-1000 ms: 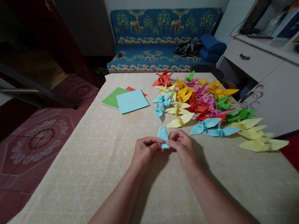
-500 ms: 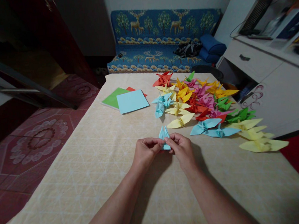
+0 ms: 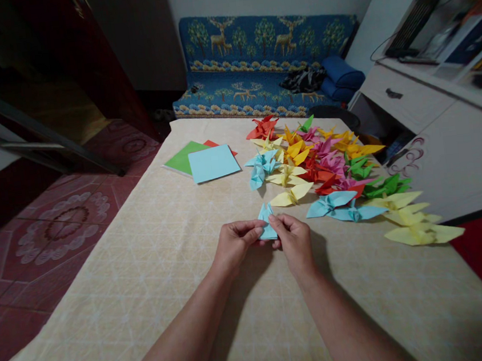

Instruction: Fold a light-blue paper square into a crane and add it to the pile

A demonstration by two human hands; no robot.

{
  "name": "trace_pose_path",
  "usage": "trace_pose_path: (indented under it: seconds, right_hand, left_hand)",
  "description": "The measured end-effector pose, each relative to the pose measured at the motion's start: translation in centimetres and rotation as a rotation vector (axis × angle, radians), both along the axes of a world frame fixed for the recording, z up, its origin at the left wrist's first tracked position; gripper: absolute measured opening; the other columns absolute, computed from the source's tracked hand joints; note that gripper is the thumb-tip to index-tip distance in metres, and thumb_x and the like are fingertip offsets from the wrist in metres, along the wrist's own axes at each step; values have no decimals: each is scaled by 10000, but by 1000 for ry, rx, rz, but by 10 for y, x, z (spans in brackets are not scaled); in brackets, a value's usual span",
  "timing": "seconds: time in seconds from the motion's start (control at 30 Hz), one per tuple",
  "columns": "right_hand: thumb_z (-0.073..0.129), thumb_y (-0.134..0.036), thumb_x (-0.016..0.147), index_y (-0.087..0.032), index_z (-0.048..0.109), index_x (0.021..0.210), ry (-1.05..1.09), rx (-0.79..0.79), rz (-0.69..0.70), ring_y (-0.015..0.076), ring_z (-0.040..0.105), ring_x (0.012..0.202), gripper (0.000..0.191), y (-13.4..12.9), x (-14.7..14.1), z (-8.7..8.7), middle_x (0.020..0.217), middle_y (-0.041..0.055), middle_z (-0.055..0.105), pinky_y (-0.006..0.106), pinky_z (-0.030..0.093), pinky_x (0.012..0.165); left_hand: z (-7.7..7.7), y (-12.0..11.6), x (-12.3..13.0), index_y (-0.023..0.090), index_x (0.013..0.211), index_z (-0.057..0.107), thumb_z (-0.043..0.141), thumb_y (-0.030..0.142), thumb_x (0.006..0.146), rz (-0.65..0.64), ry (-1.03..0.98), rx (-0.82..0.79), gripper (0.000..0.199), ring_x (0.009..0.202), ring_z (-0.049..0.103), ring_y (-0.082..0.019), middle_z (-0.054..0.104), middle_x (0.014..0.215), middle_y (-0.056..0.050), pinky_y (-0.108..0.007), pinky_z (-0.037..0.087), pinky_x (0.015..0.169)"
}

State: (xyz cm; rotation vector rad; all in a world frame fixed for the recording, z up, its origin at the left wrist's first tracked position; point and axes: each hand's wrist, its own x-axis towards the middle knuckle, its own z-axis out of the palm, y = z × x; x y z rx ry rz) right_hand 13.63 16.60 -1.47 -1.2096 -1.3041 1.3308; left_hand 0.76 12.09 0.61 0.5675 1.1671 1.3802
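A small folded light-blue paper [image 3: 265, 215] is held over the middle of the table, its narrow tips pointing away from me. My left hand [image 3: 235, 243] pinches its left side between thumb and fingers. On the right side my right hand [image 3: 293, 237] grips it, the thumb lying on the paper's upper face. Both hands hide the paper's edges in part. Just beyond them lies a pale yellow paper crane [image 3: 292, 195], and a light-blue crane [image 3: 330, 203] rests to the right.
Square sheets, a light-blue one [image 3: 214, 163] on top and a green one [image 3: 183, 159] beside it, lie at the back left of the cloth-covered table [image 3: 128, 296]. Several coloured cranes [image 3: 334, 162] spread over the back right. A blue patterned sofa [image 3: 248, 82] stands behind.
My right thumb has moved slightly up along the folded paper, and the paper has shifted a little to the right. Both hands keep their hold.
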Motion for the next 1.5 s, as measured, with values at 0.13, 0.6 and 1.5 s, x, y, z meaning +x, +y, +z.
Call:
trace_pose_path:
  seconds: [0.13,0.6,1.5]
  right_hand:
    - [679,-500,782,-161,649,707,4,6,-13,100,483,423,349,-2,0,2,537,-30,566,207,373,398]
    - [613,-304,864,-254,641,1150,-45,381,25,213,630,991,291,1,3,5,1186,99,601,284,555,688]
    - [579,-233,917,-224,697,853,-364,832,225,201,601,790,135,12,15,19,765,33,671,357,458,779]
  left_hand:
    - [2,1,-1,111,805,792,906,308,546,6,-82,-42,344,587,656,-119,755,719,-72,-221,545,617]
    - [3,5,-16,66,851,768,779,76,712,50,-303,-112,140,627,700,-112,760,780,-85,-136,575,603]
    - [8,0,-14,134,700,757,821,353,645,46,440,143,235,543,567,-128,691,657,-56,-223,423,514]
